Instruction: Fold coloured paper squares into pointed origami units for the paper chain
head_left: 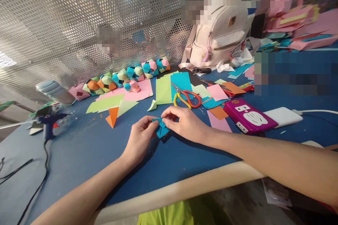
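Note:
Between both hands, just above the blue table, is a small piece of folded blue paper (pixel 162 133) with creases across it. My left hand (pixel 142 132) pinches its left side between thumb and fingers. On its upper right, my right hand (pixel 181 123) grips the same paper with thumb and forefinger. Beyond the hands lie scissors (pixel 186 96) with one red and one yellow handle. Left of them is an orange paper triangle (pixel 113 116) by a pale green one (pixel 126 107). The fingers hide part of the blue paper.
A row of colourful folded-paper balls (pixel 123 77) lines the mesh partition (pixel 79 14). A glue gun (pixel 50 124) with a black cord stands at left, near a bottle (pixel 56 92). To the right are a purple power strip (pixel 248 116), a white adapter (pixel 283 116) and a backpack (pixel 220 33).

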The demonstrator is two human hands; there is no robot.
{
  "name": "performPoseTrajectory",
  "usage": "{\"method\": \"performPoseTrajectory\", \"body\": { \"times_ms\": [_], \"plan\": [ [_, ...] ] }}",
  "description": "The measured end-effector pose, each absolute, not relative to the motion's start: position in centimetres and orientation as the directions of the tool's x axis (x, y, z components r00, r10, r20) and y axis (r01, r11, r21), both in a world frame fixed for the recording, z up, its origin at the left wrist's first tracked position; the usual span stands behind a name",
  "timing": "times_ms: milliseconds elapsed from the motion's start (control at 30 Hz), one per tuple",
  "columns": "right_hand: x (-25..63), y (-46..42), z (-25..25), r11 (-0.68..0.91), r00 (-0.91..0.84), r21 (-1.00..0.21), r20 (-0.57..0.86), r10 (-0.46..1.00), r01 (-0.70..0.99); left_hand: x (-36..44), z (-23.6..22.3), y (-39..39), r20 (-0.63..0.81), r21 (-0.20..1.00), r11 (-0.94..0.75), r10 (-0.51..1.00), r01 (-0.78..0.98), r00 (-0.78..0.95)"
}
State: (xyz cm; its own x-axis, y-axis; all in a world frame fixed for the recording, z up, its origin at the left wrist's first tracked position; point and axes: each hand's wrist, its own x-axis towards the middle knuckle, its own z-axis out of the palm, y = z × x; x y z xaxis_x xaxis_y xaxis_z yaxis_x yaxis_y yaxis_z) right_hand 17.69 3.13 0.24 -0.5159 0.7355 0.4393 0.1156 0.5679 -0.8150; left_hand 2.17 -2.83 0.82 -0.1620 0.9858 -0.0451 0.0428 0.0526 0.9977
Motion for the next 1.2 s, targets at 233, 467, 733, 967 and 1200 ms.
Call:
{"method": "performPoseTrajectory", "body": {
  "times_ms": [233, 467, 733, 967, 1200],
  "plan": [
    [17.71, 3.11, 0.45, 0.512, -0.523, -0.849, 0.381, 0.762, 0.128, 2.23, 1.0, -2.92, 0.004, 0.994, 0.018, 0.98, 0.109, -0.198],
    [17.58, 3.14, 0.27, 0.528, -0.496, -0.842, 0.414, 0.763, 0.11, 2.23, 0.99, -2.99, 0.003, 0.997, 0.011, 0.983, 0.075, -0.184],
    [17.56, 2.95, 0.47, 0.533, -0.5, -0.835, 0.407, 0.765, 0.135, 2.44, 1.37, -3.11, 0.024, 0.987, 0.014, 0.972, 0.16, -0.233],
    [17.54, 2.97, 0.33, 0.55, -0.504, -0.823, 0.418, 0.756, 0.142, 2.36, 1.2, -3.03, -0.002, 0.996, 0.021, 0.978, 0.09, -0.208],
    [17.55, 2.94, 0.18, 0.575, -0.495, -0.807, 0.447, 0.745, 0.135, 2.33, 1.24, -3.02, 0.054, 0.982, -0.01, 0.973, 0.19, -0.226]
  ]
}}
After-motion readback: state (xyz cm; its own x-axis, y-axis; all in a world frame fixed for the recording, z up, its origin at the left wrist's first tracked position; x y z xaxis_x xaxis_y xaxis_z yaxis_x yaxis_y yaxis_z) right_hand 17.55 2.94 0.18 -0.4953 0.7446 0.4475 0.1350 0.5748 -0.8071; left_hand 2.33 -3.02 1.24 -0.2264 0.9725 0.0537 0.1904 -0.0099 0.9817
